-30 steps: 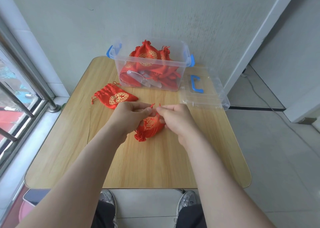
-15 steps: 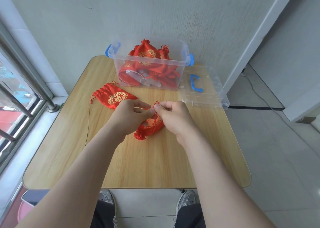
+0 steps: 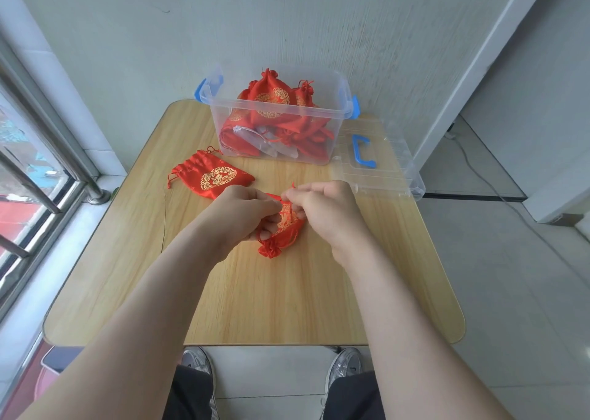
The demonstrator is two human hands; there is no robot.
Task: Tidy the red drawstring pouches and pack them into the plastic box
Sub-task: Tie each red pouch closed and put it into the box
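A light wooden table [image 3: 287,298] stands against a pale wall. Above its centre, the left hand [image 3: 238,217] and right hand [image 3: 325,210] hold a small red drawstring pouch with gold embroidery [image 3: 282,228], fingers pinched on its cords. Draw both cords evenly until the neck gathers. A second flat red pouch [image 3: 212,177] lies left; the clear plastic box with blue latches [image 3: 281,116] waits behind, partly filled.

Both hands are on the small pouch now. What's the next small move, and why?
Probably pull the cord ends apart to cinch it shut. The left hand and right hand pinch at the small pouch, which rests on the table. The plastic box is open, and another pouch waits beside it.
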